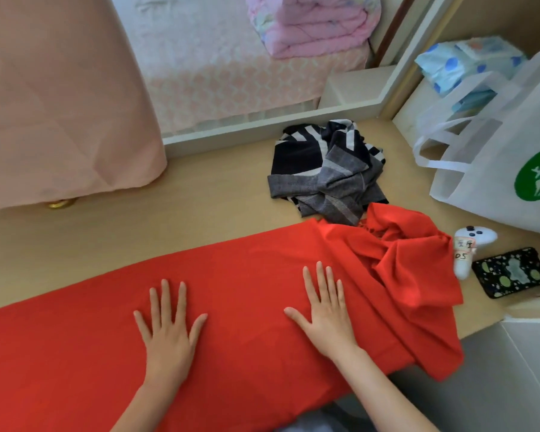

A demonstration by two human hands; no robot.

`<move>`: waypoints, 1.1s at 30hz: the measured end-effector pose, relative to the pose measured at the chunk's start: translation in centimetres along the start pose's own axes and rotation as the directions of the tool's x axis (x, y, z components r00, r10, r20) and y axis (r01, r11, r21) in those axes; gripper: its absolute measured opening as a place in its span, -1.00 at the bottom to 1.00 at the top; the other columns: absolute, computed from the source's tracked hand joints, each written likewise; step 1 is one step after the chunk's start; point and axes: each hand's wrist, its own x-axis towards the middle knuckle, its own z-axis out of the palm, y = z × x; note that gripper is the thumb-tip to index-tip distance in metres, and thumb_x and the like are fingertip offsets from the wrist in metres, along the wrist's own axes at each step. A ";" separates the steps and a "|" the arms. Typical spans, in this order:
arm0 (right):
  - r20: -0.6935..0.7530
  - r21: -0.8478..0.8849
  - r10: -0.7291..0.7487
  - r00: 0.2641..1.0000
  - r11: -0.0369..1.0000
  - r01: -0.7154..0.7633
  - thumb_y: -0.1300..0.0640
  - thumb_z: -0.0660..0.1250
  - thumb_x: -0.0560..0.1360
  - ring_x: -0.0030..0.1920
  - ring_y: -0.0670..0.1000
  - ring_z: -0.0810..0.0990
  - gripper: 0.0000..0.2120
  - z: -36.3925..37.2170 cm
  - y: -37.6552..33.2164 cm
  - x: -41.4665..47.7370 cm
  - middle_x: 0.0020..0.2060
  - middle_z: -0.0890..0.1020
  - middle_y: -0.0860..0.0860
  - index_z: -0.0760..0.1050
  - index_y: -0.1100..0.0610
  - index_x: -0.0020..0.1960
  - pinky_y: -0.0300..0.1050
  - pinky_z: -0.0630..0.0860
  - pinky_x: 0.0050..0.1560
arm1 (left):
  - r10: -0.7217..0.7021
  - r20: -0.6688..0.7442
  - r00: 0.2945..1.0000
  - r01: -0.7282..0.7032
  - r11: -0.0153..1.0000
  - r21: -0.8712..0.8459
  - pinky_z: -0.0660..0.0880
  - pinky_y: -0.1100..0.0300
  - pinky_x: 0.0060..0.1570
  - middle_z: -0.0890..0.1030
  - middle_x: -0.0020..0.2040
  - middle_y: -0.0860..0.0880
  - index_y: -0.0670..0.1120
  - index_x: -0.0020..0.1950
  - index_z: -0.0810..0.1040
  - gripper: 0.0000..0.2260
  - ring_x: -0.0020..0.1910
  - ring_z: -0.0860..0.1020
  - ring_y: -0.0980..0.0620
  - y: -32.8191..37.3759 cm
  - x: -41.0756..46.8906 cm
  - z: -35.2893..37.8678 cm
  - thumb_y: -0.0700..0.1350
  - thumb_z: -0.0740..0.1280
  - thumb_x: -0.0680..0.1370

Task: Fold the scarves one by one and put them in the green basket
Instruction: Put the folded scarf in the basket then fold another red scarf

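Observation:
A long red scarf [250, 275] lies spread flat across the wooden surface, its right end bunched in folds and hanging over the edge. My left hand [169, 322] rests flat on it, fingers apart, near the middle. Further right, my right hand [328, 310] presses flat on the same scarf beside the bunched end. A crumpled black, grey and white scarf [325, 173] sits behind the red one, touching its bunched end. No green basket is in view.
A white tote bag with a green logo [505, 157] stands at the right. A white controller [468, 247] and a phone in a patterned case [512, 272] lie next to the red scarf's end. Pink fabric [60, 104] hangs at the left.

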 end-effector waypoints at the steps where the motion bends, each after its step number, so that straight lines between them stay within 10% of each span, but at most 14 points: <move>1: 0.008 0.015 -0.011 1.000 1.000 0.011 -0.46 -0.24 0.49 0.53 0.06 -0.28 -0.17 -0.2 -0.1 -0.1 0.54 -0.23 0.08 -0.23 0.06 0.56 0.03 -0.25 0.47 | -0.006 -0.021 1.000 0.006 1.000 -0.017 -0.17 -0.21 0.46 0.01 0.59 -0.10 -0.09 0.57 0.08 -0.30 0.56 -0.11 -0.10 0.2 0.0 -0.4 0.33 -0.19 0.57; 10: 0.054 0.132 -0.094 0.994 0.987 0.086 -0.44 -0.46 0.40 0.48 -0.04 -0.42 -0.19 -1.2 -2.8 0.4 0.48 -0.39 -0.03 -0.33 -0.04 0.53 -0.02 -0.33 0.47 | 0.041 0.033 0.999 -0.041 0.999 -0.003 -0.30 -0.11 0.45 0.00 0.59 -0.07 -0.05 0.58 0.07 -0.35 0.56 -0.07 -0.07 -2.3 -0.6 -0.4 0.30 -0.18 0.59; 14: -0.191 0.332 0.074 0.979 0.943 -0.007 -0.21 0.01 0.54 0.48 0.02 0.11 -0.38 -3.8 -0.3 0.2 0.53 0.14 0.07 0.24 0.12 0.49 -0.09 0.03 0.47 | 0.013 0.000 1.000 -0.013 0.998 -0.060 -0.33 -0.02 0.45 0.04 0.58 -0.08 -0.11 0.56 0.14 -0.32 0.56 -0.07 -0.06 -1.5 -0.4 -1.0 0.30 -0.20 0.59; 17: -0.399 0.458 0.408 0.821 0.864 -0.207 0.01 0.26 0.55 0.37 0.17 0.30 -0.56 -5.5 5.2 -0.1 0.38 0.37 0.19 0.42 0.22 0.34 0.04 0.18 0.40 | 0.075 -0.033 0.997 -0.078 0.992 -0.095 -0.31 0.04 0.47 0.08 0.57 -0.10 -0.13 0.54 0.18 -0.35 0.56 -0.05 -0.01 0.2 -0.4 -1.4 0.25 -0.19 0.61; 22: -0.151 0.670 0.865 0.478 0.445 -0.594 0.00 0.38 0.50 0.36 0.27 0.28 -0.40 -7.2 13.9 -0.5 0.33 0.39 0.29 0.30 0.28 0.41 0.11 0.15 0.36 | 0.208 -0.029 0.978 -0.210 0.972 -0.104 -0.24 0.01 0.49 0.09 0.58 -0.09 -0.09 0.55 0.17 -0.43 0.56 -0.04 0.01 4.7 -0.4 -1.1 0.19 -0.16 0.64; 30: -0.087 0.608 0.888 0.451 0.406 -0.683 0.03 0.43 0.44 0.16 0.28 0.41 -0.72 -4.0 17.4 0.5 0.10 0.56 0.23 0.60 0.18 0.06 0.01 0.24 0.18 | 0.323 0.086 0.942 -0.325 0.946 0.004 -0.13 -0.08 0.48 0.12 0.57 -0.11 -0.09 0.54 0.21 -0.39 0.55 0.02 -0.05 9.2 0.0 1.5 0.23 -0.19 0.63; 33: -0.099 0.651 0.929 0.356 0.331 -0.683 0.04 0.52 0.35 0.22 0.28 0.36 -0.48 -3.4 17.9 0.3 0.18 0.48 0.28 0.47 0.25 0.20 0.05 0.20 0.25 | 0.332 0.069 0.941 -0.335 0.940 0.057 -0.05 -0.13 0.48 0.10 0.57 -0.11 -0.09 0.54 0.20 -0.38 0.55 0.05 -0.07 9.0 -0.1 2.2 0.23 -0.19 0.63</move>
